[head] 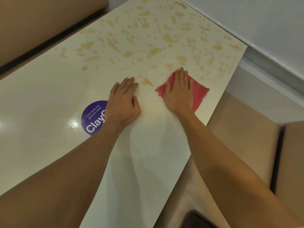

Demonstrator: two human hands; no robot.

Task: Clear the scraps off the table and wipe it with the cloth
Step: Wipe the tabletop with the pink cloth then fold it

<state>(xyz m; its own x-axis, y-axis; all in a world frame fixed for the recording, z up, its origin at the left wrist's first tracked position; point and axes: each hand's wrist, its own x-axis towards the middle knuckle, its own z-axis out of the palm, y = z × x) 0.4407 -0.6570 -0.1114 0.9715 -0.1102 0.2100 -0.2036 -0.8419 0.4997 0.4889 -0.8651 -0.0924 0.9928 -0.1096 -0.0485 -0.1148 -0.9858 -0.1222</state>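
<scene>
A white table [49,89] fills the view, its far half covered with several yellowish wet blotches [148,38]. A folded pink cloth [199,92] lies flat near the table's right edge. My right hand [179,92] presses flat on the cloth, fingers spread and pointing away from me. My left hand [124,101] rests palm down on the bare table just left of it, fingers together, holding nothing. One blotch [147,81] sits between the two hands. The near part of the table looks smeared and damp.
A round purple sticker [93,119] with white lettering is stuck to the table beside my left wrist. Tan bench seats [32,27] run along the far left and the right [243,140]. A pale wall with a ledge [263,30] stands at the upper right.
</scene>
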